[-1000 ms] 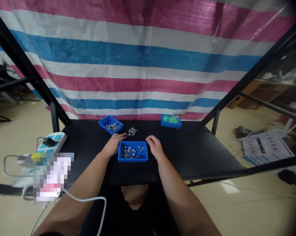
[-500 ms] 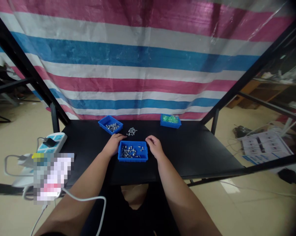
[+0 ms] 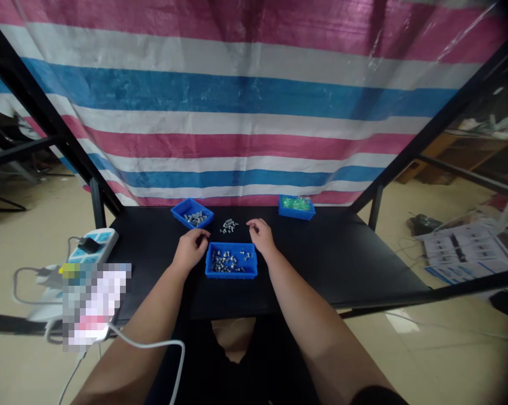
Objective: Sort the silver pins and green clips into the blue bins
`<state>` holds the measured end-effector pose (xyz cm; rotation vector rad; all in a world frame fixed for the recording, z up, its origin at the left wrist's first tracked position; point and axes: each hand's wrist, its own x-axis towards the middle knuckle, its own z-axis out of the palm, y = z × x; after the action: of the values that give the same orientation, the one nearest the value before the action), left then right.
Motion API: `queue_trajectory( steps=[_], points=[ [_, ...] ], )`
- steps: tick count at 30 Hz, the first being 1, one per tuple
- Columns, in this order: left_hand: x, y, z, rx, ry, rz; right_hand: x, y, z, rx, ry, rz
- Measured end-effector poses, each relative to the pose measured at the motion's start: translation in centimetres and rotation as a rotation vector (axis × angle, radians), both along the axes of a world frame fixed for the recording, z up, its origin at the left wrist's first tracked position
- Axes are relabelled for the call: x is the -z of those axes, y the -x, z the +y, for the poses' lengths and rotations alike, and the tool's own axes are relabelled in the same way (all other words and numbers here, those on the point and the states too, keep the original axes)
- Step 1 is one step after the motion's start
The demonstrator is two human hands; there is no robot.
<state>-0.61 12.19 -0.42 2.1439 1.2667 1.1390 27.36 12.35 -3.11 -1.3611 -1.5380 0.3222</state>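
Observation:
A blue tray (image 3: 232,275) of small metal screws stands in front of me on the black table. My left hand (image 3: 190,247) is by its back left corner, fingers curved and a little apart, with nothing visible in them. Beyond the tray's back right corner is my right hand (image 3: 262,235), its fingers loosely bent towards a small pile of metal screws and cylindrical pieces (image 3: 229,226); I see nothing held there. Just past my left hand sits a second blue tray (image 3: 181,216), turned at an angle, with grey metal cylinders inside.
At the back right a third blue tray (image 3: 296,214) holds green packets. A white power strip (image 3: 106,239) with plugs lies at the table's left edge, near a blurred-out device (image 3: 95,304) and a white cable (image 3: 152,343). A striped sheet (image 3: 245,146) hangs behind the table (image 3: 342,259).
My right hand has moved forward from the near tray's right side towards the loose pile. My left hand has shifted only slightly, its thumb now showing. The view has turned a little.

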Motion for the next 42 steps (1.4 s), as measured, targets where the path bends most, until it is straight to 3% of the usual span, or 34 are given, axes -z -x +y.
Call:
queue_trajectory(
  steps=[5, 9, 19, 25, 29, 33, 38, 42],
  points=[
    [-0.2, 0.0, -0.4, 0.101, 0.061, -0.181, 0.0, 0.6, 1.9, -0.048, 0.078, -0.356],
    [-0.7, 0.2, -0.5, 0.202, 0.035, -0.16, 0.0, 1.1, 2.4, -0.056, 0.163, -0.565],
    [-1.1, 0.5, -0.1, 0.343, 0.022, -0.082, 0.3, 1.2, 2.2, 0.064, 0.149, -0.516],
    [-1.2, 0.5, -0.1, 0.478, 0.102, -0.116, 0.7, 1.1, 2.3, 0.144, 0.107, -0.484],
    [-1.1, 0.4, -0.1, 0.482, 0.116, -0.126, 1.1, 0.8, 2.3, 0.165, 0.07, -0.316],
    [-0.7, 0.2, -0.2, 0.45, 0.082, -0.129, 1.4, 0.2, 1.8, 0.13, 0.069, 0.115],
    [-0.4, -0.1, -0.2, 0.379, 0.06, -0.112, 0.7, -0.3, -0.9, -0.058, 0.188, 0.534],
    [-0.4, -0.3, -0.1, 0.36, 0.031, -0.118, -0.5, -0.1, -3.9, -0.219, 0.287, 0.553]
  ],
)
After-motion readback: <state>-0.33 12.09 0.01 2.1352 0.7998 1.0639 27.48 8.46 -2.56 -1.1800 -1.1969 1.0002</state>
